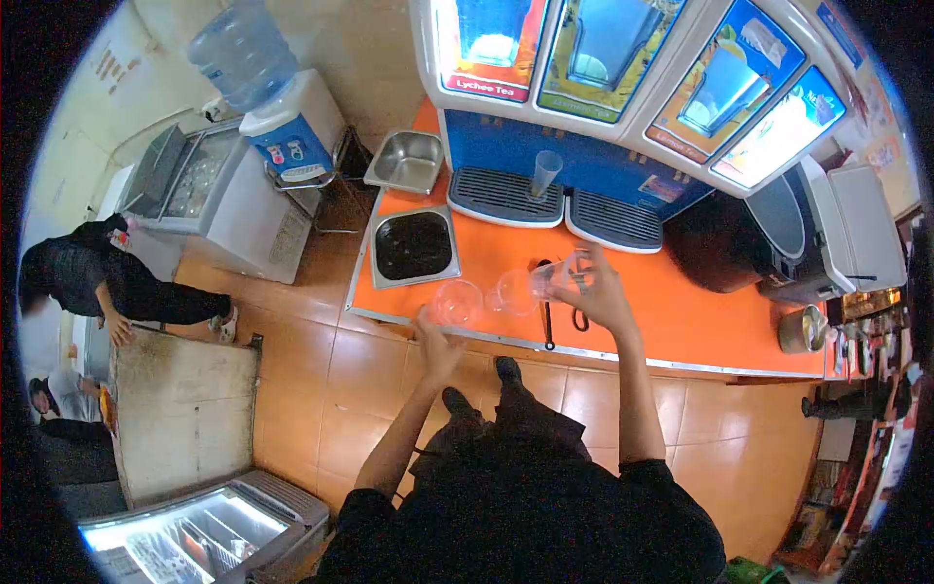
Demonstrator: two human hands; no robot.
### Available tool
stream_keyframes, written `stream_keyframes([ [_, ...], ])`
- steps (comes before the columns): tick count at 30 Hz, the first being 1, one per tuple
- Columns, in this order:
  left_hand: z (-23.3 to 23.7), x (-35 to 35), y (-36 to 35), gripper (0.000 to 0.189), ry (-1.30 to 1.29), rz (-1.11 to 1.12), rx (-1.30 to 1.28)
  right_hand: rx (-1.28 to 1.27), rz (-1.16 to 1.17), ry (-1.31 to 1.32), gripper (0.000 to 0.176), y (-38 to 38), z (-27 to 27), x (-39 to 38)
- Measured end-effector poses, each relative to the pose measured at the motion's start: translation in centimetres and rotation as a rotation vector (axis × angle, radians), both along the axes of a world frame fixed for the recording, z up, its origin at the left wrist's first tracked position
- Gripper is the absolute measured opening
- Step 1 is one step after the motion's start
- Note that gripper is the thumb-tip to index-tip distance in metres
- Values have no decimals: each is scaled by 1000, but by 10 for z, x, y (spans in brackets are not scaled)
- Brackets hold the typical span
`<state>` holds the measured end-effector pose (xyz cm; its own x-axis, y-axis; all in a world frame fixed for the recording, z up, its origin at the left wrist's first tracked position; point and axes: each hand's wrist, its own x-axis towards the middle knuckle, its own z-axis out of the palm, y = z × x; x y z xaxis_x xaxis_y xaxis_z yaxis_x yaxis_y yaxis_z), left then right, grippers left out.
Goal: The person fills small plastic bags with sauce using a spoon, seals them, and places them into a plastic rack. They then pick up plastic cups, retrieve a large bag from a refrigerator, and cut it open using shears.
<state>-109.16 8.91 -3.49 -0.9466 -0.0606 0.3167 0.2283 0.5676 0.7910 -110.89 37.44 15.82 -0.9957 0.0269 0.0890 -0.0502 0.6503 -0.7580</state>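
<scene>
My left hand (438, 346) grips a clear plastic cup (457, 304) near the front edge of the orange counter (681, 311). The cup's round mouth faces up toward me. To its right, my right hand (595, 294) has its fingers round another clear plastic cup (551, 280), tipped on its side. A further clear cup shape (517, 292) overlaps that one, its wide rim toward the left hand. Beneath the right hand lies a dark long-handled utensil (549, 326), with a dark loop handle (581, 320) beside it.
A drink dispenser (623, 136) with lit panels backs the counter; a tall clear cup (547, 171) stands on its drip tray. At left sit a steel pan of dark contents (414, 245) and another steel pan (407, 162). A black pot (718, 243) is at right. A person (97, 273) stands far left.
</scene>
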Motion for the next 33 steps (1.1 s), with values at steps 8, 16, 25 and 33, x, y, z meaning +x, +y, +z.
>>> stream_keyframes([
  [8, 183, 18, 92, 102, 38, -546, -162, -261, -18, -212, 70, 22, 24, 46],
  [16, 177, -9, 149, 88, -28, -551, -39, -179, 64, -109, 57, 32, 23, 45],
  [25, 194, -17, 170, 75, -70, -709, -123, -444, 23, -174, 51, 82, 18, 43],
  [33, 210, -19, 178, 71, -464, -787, -289, -514, 74, -341, 38, 98, -6, 31],
])
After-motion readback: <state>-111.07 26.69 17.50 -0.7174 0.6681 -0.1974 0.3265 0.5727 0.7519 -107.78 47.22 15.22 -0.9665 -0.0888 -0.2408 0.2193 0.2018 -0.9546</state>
